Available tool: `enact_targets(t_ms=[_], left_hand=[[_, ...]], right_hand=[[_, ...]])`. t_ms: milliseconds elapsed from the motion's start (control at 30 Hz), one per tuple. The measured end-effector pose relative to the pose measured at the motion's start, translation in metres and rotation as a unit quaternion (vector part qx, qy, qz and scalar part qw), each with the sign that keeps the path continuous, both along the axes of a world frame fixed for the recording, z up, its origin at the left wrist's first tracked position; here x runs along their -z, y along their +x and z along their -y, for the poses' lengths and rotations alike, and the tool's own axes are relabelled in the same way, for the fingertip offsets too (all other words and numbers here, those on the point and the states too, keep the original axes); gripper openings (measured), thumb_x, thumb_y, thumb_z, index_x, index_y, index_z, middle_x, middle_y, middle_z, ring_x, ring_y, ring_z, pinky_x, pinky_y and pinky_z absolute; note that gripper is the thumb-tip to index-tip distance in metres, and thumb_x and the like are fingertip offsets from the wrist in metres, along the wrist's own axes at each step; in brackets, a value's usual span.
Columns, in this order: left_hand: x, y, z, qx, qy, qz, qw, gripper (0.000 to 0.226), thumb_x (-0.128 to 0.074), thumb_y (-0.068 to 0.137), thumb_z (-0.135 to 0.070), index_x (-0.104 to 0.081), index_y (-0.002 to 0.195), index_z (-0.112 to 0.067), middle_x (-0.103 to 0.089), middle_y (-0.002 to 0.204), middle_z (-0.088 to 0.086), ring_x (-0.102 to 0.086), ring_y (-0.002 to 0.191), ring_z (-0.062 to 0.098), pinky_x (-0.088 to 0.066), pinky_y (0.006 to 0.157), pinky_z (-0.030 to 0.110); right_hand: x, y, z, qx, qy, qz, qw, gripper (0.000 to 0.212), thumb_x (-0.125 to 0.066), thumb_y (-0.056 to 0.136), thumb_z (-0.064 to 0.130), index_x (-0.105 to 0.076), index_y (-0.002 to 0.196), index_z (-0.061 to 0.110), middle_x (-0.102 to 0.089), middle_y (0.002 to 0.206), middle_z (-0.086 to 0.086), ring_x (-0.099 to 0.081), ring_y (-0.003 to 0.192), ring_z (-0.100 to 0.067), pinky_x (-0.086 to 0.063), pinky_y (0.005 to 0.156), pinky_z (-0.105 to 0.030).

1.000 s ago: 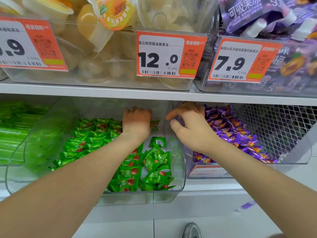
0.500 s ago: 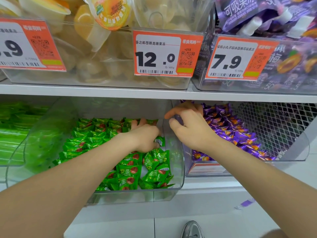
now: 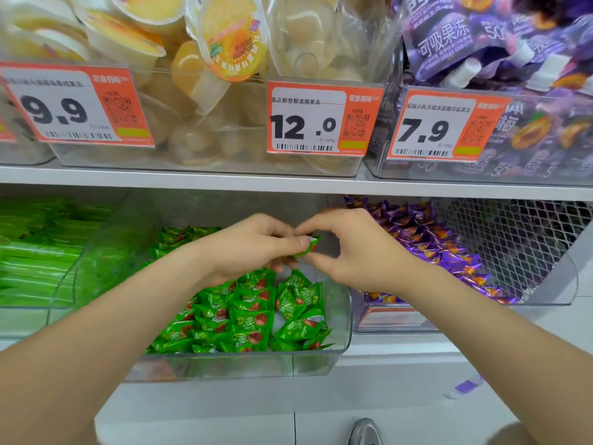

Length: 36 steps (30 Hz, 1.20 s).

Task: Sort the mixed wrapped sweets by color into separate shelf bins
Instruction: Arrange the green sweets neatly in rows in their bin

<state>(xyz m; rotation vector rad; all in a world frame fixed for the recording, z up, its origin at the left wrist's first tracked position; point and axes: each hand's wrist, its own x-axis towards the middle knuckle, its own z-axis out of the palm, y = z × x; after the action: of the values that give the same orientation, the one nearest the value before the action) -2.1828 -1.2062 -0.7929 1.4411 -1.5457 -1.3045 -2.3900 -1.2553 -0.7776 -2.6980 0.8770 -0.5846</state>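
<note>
- The green sweet is held in the air over the back of the green bin, just beside the wall it shares with the purple bin. The left hand has its thumb and fingers clamped on one end of the wrapper.
- The right hand curls its fingers and thumb close round the other end. I cannot tell whether they press the wrapper or only frame it. If both hands let go or both pull at once, the sweet may slip between them.
- Because the sweet hangs so near the dividing wall, a drop could land it among the purple sweets rather than the green sweets, which would undo the sorting.
- The wrapper looks slick and crinkly, and only a small corner shows past the thumb. A pinch that thin could slide off under a light tug.
- The shelf above hangs low over both hands, so a quick lift could knock knuckles against it and jolt the grip.
- The green pile reaches the bin's low front lip. A careless wrist could sweep sweets over it to the floor, where a purple scrap lies.
</note>
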Motion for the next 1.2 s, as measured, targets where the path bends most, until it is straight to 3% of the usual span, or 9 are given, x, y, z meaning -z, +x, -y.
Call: enact_targets(t_ms=[100,200,400,500,600,700,900,1033,1200], left_hand=[[-0.011,0.003,-0.017,-0.021,0.013,-0.019,1.0,0.028,-0.073,0.095,-0.03,-0.072,0.117,-0.012,-0.078,0.108,0.013,-0.076,0.1,0.024,-0.063,0.08,0.028],[-0.012,0.008,-0.024,-0.04,-0.036,0.01,0.999,0.027,-0.084,0.086,-0.019,-0.076,0.111,-0.015,-0.077,0.097,0.018,-0.077,0.083,0.021,-0.065,0.08,0.035],[-0.016,0.019,-0.015,0.005,-0.022,0.02,1.0,0.028,-0.083,0.085,-0.008,-0.074,0.112,-0.01,-0.079,0.087,0.012,-0.073,0.075,0.014,-0.061,0.075,0.027],[-0.008,0.017,-0.007,-0.018,-0.019,0.054,0.998,0.024,-0.084,0.086,-0.009,-0.072,0.106,-0.008,-0.078,0.092,0.017,-0.075,0.077,0.021,-0.064,0.076,0.031],[0.01,0.026,0.009,-0.079,-0.076,0.212,0.971,0.021,-0.087,0.084,-0.023,-0.072,0.097,-0.02,-0.075,0.092,0.006,-0.073,0.079,0.016,-0.058,0.072,0.022],[0.024,0.029,0.027,-0.104,-0.116,0.269,0.951,0.022,-0.089,0.081,-0.033,-0.074,0.097,-0.03,-0.071,0.092,-0.006,-0.069,0.088,0.012,-0.052,0.076,0.023],[0.038,0.01,0.06,-0.096,-0.157,0.354,0.917,0.025,-0.09,0.077,-0.034,-0.077,0.098,-0.034,-0.07,0.085,-0.012,-0.07,0.088,0.017,-0.056,0.085,0.031],[0.046,0.001,0.07,-0.089,-0.146,0.467,0.868,0.023,-0.082,0.085,-0.039,-0.072,0.105,-0.04,-0.071,0.105,-0.01,-0.064,0.11,0.024,-0.044,0.104,0.039],[0.051,-0.004,0.075,-0.117,-0.139,0.563,0.806,0.02,-0.077,0.087,-0.043,-0.074,0.105,-0.037,-0.068,0.121,-0.002,-0.052,0.124,0.03,-0.035,0.109,0.044]], right_hand=[[-0.001,0.001,-0.001,0.029,0.03,-0.022,0.999,0.022,-0.073,0.093,0.043,-0.077,0.111,0.031,-0.078,0.094,0.007,-0.066,0.078,-0.009,-0.051,0.085,-0.036],[0.0,0.004,0.0,0.044,0.054,-0.031,0.997,0.023,-0.071,0.095,0.048,-0.074,0.11,0.031,-0.076,0.084,0.002,-0.061,0.067,-0.007,-0.047,0.074,-0.033],[-0.007,-0.005,0.002,0.017,0.226,0.044,0.973,0.035,-0.087,0.086,0.028,-0.066,0.114,0.026,-0.078,0.095,0.004,-0.075,0.091,-0.008,-0.06,0.088,-0.036],[0.002,-0.007,0.01,0.04,0.134,0.019,0.99,0.041,-0.08,0.09,0.041,-0.06,0.125,0.033,-0.074,0.106,0.013,-0.07,0.104,-0.01,-0.053,0.1,-0.041],[0.011,-0.009,0.016,0.092,0.027,0.017,0.995,0.035,-0.059,0.096,0.043,-0.06,0.131,0.036,-0.06,0.118,0.015,-0.057,0.119,-0.02,-0.045,0.106,-0.044],[0.015,-0.011,0.023,0.125,0.034,0.035,0.991,0.034,-0.053,0.092,0.046,-0.059,0.125,0.041,-0.056,0.119,0.011,-0.054,0.121,-0.024,-0.048,0.104,-0.05],[0.018,-0.007,0.023,0.135,0.022,0.042,0.99,0.036,-0.054,0.093,0.041,-0.064,0.126,0.032,-0.06,0.126,0.004,-0.051,0.121,-0.02,-0.047,0.103,-0.043],[0.019,-0.008,0.025,0.127,0.02,0.041,0.991,0.033,-0.056,0.094,0.038,-0.065,0.126,0.032,-0.061,0.127,0.004,-0.051,0.123,-0.019,-0.046,0.103,-0.04],[0.021,-0.011,0.027,0.115,0.011,0.037,0.993,0.028,-0.06,0.099,0.031,-0.065,0.127,0.03,-0.059,0.124,0.003,-0.048,0.121,-0.017,-0.039,0.097,-0.03]])
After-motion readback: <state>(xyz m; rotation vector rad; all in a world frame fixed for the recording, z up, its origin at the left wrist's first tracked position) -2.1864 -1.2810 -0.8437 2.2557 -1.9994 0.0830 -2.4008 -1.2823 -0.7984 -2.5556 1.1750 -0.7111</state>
